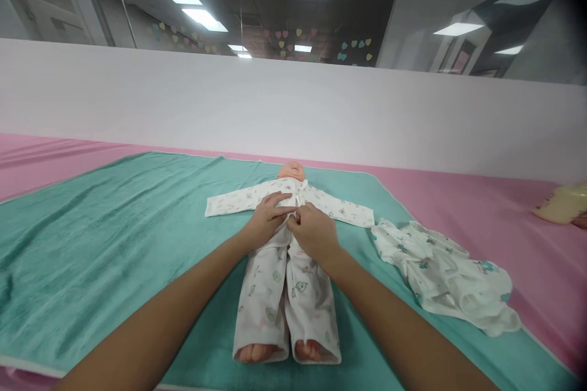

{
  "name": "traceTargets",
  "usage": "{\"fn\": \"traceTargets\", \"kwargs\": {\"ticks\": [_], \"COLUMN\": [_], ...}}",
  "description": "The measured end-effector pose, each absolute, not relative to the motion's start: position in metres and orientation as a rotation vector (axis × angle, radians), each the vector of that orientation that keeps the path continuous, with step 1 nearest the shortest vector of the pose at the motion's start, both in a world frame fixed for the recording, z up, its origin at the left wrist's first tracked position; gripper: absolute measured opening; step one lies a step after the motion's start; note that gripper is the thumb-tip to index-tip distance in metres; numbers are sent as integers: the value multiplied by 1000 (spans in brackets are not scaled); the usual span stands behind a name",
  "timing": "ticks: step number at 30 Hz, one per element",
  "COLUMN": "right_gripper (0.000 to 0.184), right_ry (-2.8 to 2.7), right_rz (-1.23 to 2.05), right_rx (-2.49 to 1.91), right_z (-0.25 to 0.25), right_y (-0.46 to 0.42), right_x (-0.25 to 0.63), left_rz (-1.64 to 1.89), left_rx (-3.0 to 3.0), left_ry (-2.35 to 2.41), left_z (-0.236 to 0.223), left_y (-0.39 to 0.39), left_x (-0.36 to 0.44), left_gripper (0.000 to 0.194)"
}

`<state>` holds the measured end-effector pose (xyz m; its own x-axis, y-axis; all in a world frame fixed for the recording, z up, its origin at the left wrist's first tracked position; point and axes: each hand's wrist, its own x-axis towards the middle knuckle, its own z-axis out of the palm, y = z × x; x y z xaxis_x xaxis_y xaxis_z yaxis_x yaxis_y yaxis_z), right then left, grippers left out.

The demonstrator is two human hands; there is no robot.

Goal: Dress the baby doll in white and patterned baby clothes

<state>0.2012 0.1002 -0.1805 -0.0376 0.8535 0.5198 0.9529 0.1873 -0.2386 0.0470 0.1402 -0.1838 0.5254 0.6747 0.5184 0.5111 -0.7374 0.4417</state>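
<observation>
A baby doll lies on its back, its head at the far end and its feet toward me. It wears a white printed long-sleeved top and matching trousers, with both sleeves spread out sideways. My left hand rests on the chest with its fingers stretched out, palm down. Beside it my right hand is closed, fingers pinched at the middle front of the top. What sits between those fingertips is hidden, though a tie or edge of the top shows just above them.
The doll lies on a teal towel spread over a pink cover. Crumpled white printed baby clothes lie to the right. A yellowish object is at the far right. Behind stands a white wall below a mirror or window.
</observation>
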Motion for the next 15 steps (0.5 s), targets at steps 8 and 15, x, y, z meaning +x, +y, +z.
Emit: {"fn": "traceTargets", "kwargs": {"ticks": [8,15], "right_gripper": [17,17], "right_ry": [-2012,-2048], "right_rz": [-120,55], "right_rx": [-1474,-1330], "right_z": [-179,-179], "right_y": [98,101], "right_x": [216,225], "left_rz": [1020,990], "left_rx": [2518,2543], "left_ry": [1011,1019], "left_z": [-181,-180], "left_y": [138,138], "left_x": [47,47], "left_gripper": [35,36]}}
